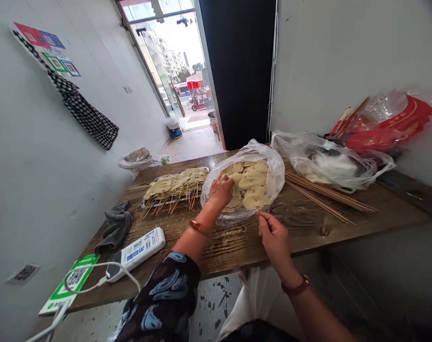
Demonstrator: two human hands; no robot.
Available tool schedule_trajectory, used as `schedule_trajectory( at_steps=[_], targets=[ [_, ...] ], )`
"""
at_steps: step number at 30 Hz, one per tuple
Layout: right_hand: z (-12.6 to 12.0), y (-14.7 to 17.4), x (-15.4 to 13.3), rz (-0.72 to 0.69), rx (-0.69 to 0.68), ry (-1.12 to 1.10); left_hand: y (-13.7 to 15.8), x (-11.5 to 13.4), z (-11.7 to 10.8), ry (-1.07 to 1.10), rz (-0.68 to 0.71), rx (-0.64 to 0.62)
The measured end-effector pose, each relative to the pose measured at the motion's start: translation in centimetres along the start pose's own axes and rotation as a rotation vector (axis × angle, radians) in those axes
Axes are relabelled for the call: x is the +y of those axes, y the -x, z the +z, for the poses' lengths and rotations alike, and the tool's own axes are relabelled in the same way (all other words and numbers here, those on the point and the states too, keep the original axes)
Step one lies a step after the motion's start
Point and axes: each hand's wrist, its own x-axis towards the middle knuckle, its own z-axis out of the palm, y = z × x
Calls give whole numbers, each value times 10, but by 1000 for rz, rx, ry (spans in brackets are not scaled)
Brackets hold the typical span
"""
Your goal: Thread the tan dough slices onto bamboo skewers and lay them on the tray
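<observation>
a dark wooden table (230, 251) with visible grain carries everything here. toward its left sits a light tray (185, 204) heaped with pale discs on skewers, and just right of it an open plastic bag (278, 171) of loose discs. farther right lie thin sticks (331, 192), beside a clear bag (294, 148). on the near left are a crumpled grey cloth (114, 228), a white device (140, 249) with a cable (125, 270), and a green-edged code card (78, 278)
</observation>
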Motion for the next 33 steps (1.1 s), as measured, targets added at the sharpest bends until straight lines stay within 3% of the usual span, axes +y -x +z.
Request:
schedule_trajectory(
  at_steps=[5, 8, 11, 15, 18, 25, 33],
  targets=[
    [0, -1, 0, -10, -26, -17, -7, -1, -2, 56, -23, -28],
    [1, -2, 1, -13, -36, -30, -6, -5, -6, 226, -54, 25],
    [1, -2, 2, -10, -39, -39, 1, -11, -10, 640, -190, 37],
    [0, 0, 6, 21, -50, -51, 18, -17, -9, 1417, -412, -5],
    [-2, 1, 7, 43, -78, -37, 28, -20, -5, 1749, -497, 3],
    [-6, 1, 4, 31, -265, 53, 29, -24, -2, 2024, -513, 113],
    [-7, 0, 2, 14, -364, 168, 33, -22, 2, 2047, -532, 233]
  ],
)
